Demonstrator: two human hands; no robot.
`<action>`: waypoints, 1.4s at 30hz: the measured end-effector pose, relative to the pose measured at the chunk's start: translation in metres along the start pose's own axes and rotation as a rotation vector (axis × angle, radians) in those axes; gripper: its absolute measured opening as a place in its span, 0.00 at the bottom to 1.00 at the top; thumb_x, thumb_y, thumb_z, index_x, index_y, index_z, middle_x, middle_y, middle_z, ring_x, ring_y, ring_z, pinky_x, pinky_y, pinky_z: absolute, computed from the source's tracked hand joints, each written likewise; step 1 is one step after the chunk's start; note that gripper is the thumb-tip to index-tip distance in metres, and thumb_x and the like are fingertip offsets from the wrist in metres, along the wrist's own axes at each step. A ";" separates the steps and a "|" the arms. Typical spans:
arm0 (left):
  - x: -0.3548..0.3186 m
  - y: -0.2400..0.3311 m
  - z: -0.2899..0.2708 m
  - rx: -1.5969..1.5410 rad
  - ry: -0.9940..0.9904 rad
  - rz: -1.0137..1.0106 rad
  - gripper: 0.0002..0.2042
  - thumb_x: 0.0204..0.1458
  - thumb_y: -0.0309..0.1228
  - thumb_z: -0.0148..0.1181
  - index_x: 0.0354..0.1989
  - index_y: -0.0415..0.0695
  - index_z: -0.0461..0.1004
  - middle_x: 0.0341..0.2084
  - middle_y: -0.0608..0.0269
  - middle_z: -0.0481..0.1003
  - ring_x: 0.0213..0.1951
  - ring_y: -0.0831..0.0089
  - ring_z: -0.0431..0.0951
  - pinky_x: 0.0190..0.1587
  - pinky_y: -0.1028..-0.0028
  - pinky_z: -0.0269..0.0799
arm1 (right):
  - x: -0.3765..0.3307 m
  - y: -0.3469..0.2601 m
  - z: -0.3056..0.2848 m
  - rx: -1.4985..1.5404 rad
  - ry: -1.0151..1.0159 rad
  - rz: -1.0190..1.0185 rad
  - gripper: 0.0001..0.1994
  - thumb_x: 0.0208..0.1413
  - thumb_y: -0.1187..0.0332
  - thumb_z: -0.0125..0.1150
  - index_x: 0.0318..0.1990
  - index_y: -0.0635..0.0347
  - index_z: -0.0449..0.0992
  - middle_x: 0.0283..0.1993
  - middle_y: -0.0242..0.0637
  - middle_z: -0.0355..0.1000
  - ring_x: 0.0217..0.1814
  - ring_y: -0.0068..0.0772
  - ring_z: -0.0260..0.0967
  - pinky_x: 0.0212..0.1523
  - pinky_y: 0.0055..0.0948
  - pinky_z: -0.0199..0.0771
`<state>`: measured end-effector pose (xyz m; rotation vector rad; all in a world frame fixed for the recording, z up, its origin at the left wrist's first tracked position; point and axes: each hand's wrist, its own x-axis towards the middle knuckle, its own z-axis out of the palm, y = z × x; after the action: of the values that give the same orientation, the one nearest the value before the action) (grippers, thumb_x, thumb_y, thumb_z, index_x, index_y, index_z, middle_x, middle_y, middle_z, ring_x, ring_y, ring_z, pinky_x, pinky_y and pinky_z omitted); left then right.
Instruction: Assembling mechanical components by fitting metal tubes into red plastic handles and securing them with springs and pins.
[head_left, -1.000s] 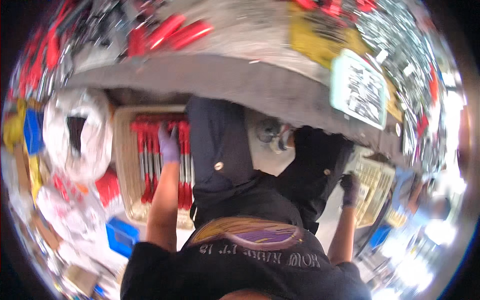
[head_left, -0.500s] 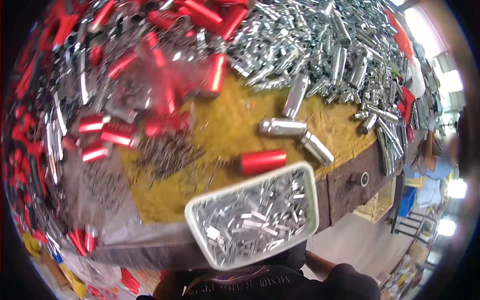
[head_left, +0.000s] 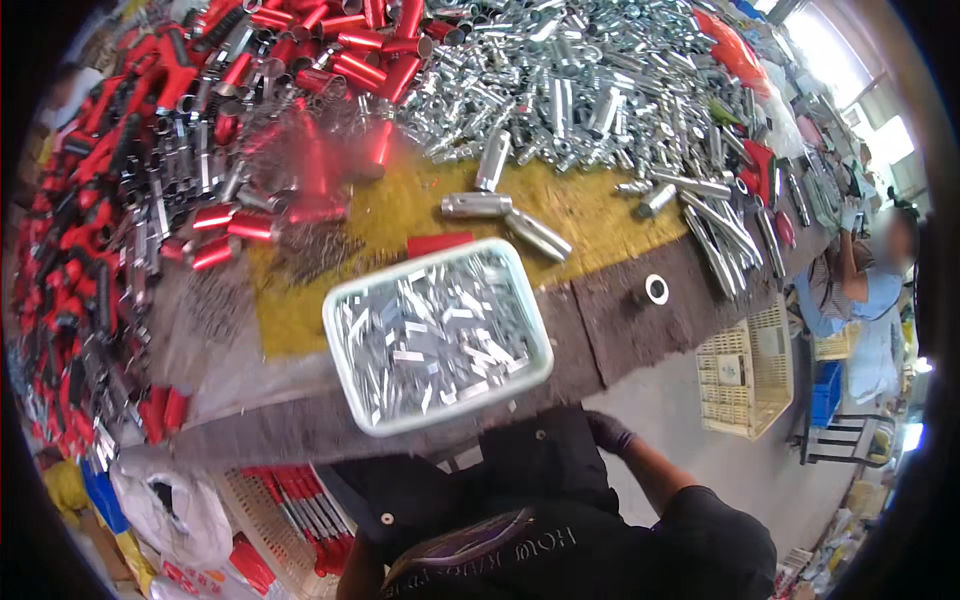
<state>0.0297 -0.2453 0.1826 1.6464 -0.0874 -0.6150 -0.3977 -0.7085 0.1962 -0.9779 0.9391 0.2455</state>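
My right hand, in a dark glove, hangs by my right thigh just off the table's front edge; its fingers are hard to make out. Of my left side only a bit of the arm shows at the lower edge, and that hand is out of sight. In front of me a pale rectangular tub full of small flat metal pieces rests at the table's front edge. Just behind it lies a red cylinder, partly hidden by the rim. Several silver metal tubes lie farther back on yellowed cloth.
A large heap of silver metal parts fills the far side, with red tubes and red-and-black tool bodies to the left. A ring-ended piece stands at right. Cream crates sit below, near another person.
The view has shifted, so the tub and the table parts appear farther left and higher. My right gloved hand now shows more. Neither hand has visibly taken hold of anything.
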 end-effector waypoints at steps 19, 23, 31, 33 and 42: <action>-0.248 -0.025 -0.033 0.064 0.173 0.010 0.18 0.53 0.27 0.51 0.52 0.34 0.67 0.49 0.48 0.71 0.52 0.61 0.70 0.56 0.68 0.62 | -0.012 -0.042 -0.041 -0.939 0.102 -0.132 0.14 0.55 0.69 0.50 0.47 0.59 0.75 0.42 0.41 0.76 0.43 0.35 0.72 0.45 0.35 0.72; -0.207 -0.032 -0.018 0.021 0.241 -0.032 0.18 0.53 0.27 0.51 0.52 0.34 0.68 0.49 0.48 0.71 0.52 0.61 0.70 0.56 0.68 0.63 | -0.027 0.050 0.009 -0.404 -0.306 -0.128 0.19 0.47 0.65 0.63 0.46 0.64 0.75 0.47 0.36 0.74 0.45 0.29 0.70 0.47 0.34 0.71; -0.047 -0.038 -0.009 -0.016 0.154 -0.186 0.18 0.52 0.27 0.52 0.52 0.35 0.68 0.49 0.47 0.71 0.52 0.60 0.70 0.56 0.67 0.63 | -0.028 0.029 0.013 -0.592 -0.302 0.124 0.19 0.54 0.58 0.57 0.46 0.65 0.76 0.45 0.42 0.75 0.47 0.30 0.69 0.49 0.34 0.69; -0.043 -0.036 -0.014 -0.008 0.121 -0.257 0.18 0.52 0.27 0.52 0.52 0.35 0.68 0.49 0.47 0.71 0.52 0.60 0.70 0.56 0.67 0.63 | -0.018 0.024 0.009 -0.626 -0.288 0.199 0.19 0.54 0.59 0.57 0.46 0.64 0.76 0.45 0.41 0.75 0.46 0.31 0.69 0.49 0.34 0.69; -0.028 -0.004 -0.039 0.037 0.015 -0.397 0.18 0.52 0.28 0.52 0.52 0.35 0.68 0.49 0.46 0.71 0.53 0.59 0.70 0.56 0.67 0.63 | -0.008 0.006 0.007 -0.810 -0.282 0.360 0.15 0.55 0.62 0.55 0.45 0.63 0.76 0.45 0.38 0.75 0.46 0.31 0.70 0.49 0.33 0.69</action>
<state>0.0222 -0.1983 0.1901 1.7173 0.2456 -0.9047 -0.4019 -0.6980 0.2006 -1.4517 0.7477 1.1019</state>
